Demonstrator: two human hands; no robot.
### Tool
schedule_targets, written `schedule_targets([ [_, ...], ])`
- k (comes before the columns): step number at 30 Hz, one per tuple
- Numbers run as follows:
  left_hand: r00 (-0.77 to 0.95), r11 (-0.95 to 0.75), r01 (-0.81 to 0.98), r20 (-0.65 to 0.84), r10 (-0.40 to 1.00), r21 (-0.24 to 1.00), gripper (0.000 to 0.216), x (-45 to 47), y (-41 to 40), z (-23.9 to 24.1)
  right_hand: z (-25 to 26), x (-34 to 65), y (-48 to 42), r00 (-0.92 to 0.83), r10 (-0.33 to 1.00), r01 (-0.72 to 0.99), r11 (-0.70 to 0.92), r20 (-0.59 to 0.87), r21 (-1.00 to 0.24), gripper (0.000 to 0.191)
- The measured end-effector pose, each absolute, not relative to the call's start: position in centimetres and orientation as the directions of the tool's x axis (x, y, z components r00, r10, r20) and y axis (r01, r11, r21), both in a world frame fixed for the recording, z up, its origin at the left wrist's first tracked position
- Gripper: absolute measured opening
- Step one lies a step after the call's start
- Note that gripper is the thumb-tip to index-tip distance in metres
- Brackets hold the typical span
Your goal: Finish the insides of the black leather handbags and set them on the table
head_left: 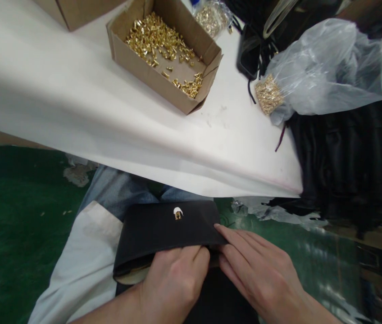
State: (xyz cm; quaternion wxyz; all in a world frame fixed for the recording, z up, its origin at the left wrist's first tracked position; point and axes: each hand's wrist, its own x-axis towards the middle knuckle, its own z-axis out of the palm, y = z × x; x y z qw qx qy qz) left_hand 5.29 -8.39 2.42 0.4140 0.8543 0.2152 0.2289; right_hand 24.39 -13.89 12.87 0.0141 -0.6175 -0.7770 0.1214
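Observation:
A flat black leather piece (159,229) with a small gold clasp (178,214) lies on my lap below the table edge. My left hand (174,281) is curled at its near edge, fingers tucked under the flap and gripping it. My right hand (261,272) lies beside it, fingers stretched out and pressed on the right corner of the same piece.
A white table (76,117) carries an open cardboard box (164,49) full of small gold fittings. A clear plastic bag (322,67) with more gold fittings lies at right, on a heap of black leather goods (346,166). Green floor lies below at both sides.

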Motion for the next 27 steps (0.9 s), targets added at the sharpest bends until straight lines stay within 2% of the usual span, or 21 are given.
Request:
schedule_targets([
  [5, 0.789, -0.619, 0.186, 0.259, 0.557, 0.763, 0.023, 5.5, -8.2, 2.6, 12.8, 24.3, -13.9, -0.221, 0.968, 0.958, 0.192, -0.12, -0.214, 0.027],
  [9, 0.758, -0.559, 0.295, 0.167, 0.631, 0.775, 0.021, 6.2, -8.0, 2.9, 12.7, 24.3, -13.9, -0.222, 0.967, 0.958, 0.193, -0.122, -0.211, 0.029],
  [12, 0.765, -0.557, 0.331, 0.128, 0.631, 0.762, 0.023, 6.1, -7.8, 3.1, 12.7, 24.3, -13.7, -0.222, 0.97, 0.958, 0.197, -0.099, -0.21, 0.026],
  [17, 0.858, -0.619, 0.178, 0.188, 0.479, 0.765, 0.027, 5.5, -7.2, 2.9, 12.9, 24.4, -13.3, -0.205, 0.974, 0.959, 0.18, -0.099, -0.217, 0.025],
  [22, 0.843, -0.594, 0.092, 0.255, 0.474, 0.8, 0.011, 6.0, -6.5, 1.7, 12.8, 24.3, -13.6, -0.184, 0.978, 0.963, 0.16, -0.098, -0.215, 0.026],
  [27, 0.873, -0.614, -0.058, 0.338, 0.351, 0.788, 0.022, 5.8, -5.3, 0.6, 12.9, 24.0, -13.8, -0.185, 0.978, 0.969, 0.164, -0.101, -0.187, 0.024],
])
